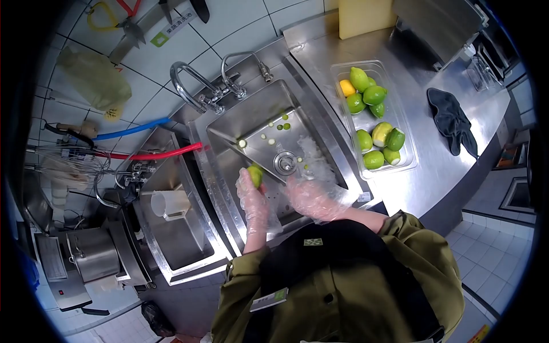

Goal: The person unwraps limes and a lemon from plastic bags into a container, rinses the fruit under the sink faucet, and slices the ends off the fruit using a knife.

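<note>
My left hand (253,200), in a clear plastic glove, is closed around a green lime (255,176) over the near left part of the steel sink (274,91). To its right is my right hand (311,197), gloved the same way, with its fingers curled together near the drain (285,163). Whatever those fingers hold, if anything, I cannot make out. Small cut lime ends (271,141) lie scattered on the sink floor. A larger pale-faced piece (242,143) is by the left wall. Crumpled clear plastic or ice-like material (317,160) lies right of the drain.
A clear tub (384,171) of limes and a yellow fruit (346,87) stands on the right counter, with a dark cloth glove (452,121) beyond. Two faucets (213,103) rise behind the sink. A second sink on the left holds a plastic jug (170,204). Scissors and whisks hang on the wall.
</note>
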Tool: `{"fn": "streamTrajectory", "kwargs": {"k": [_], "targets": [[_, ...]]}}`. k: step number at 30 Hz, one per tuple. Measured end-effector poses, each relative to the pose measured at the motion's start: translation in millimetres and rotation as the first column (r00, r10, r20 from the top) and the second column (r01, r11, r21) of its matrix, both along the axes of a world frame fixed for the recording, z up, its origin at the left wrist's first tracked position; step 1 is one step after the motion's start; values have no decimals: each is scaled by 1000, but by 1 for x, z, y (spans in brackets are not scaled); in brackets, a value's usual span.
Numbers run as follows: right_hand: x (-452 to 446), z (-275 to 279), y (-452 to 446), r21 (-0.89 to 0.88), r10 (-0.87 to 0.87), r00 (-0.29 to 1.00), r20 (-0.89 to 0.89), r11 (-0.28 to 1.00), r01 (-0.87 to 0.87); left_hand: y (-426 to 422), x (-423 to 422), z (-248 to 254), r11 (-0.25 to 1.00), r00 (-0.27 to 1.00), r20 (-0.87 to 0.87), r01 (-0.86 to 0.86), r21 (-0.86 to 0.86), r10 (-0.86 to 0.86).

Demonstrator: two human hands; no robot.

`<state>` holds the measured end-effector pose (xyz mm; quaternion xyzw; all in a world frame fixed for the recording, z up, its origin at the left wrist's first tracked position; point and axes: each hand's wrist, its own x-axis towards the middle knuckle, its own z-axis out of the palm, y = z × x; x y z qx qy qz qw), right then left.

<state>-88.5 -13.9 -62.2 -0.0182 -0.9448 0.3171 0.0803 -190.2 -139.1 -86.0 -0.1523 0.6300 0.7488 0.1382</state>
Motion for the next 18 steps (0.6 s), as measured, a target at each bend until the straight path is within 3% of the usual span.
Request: {"fn": "streamTrajectory", "kwargs": {"k": [4,7,8,9,11,13,17,18], "targets": [[0,-10,-1,-17,6,1000,-9,1000,-6,5,9,10,988,995,-97,-44,-148,29],[-14,-27,1,371,279,895,-347,918,-143,0,15,1,986,987,-159,-43,-160,17],[-15,-19,-4,84,101,986,-130,992,-91,-5,13,-1,989,988,-152,-23,-148,0],[-20,-5,-11,-196,-30,992,120,979,53,-10,12,-2,991,989,-146,-3,-135,-17],[-32,-42,-24,-187,61,991,-117,979,-83,-20,6,-3,990,981,-187,28,-138,-54],[-35,-36,-23,-244,64,998,-17,967,-66,-21,6,9,969,987,-141,47,-242,-83],[-32,-20,-10,-360,79,994,80,932,-45,-19,2,7,970,981,-165,57,-238,-98],[-31,-25,-6,-376,114,992,-61,918,-128,-18,3,8,968,980,-171,55,-247,-99]]}}
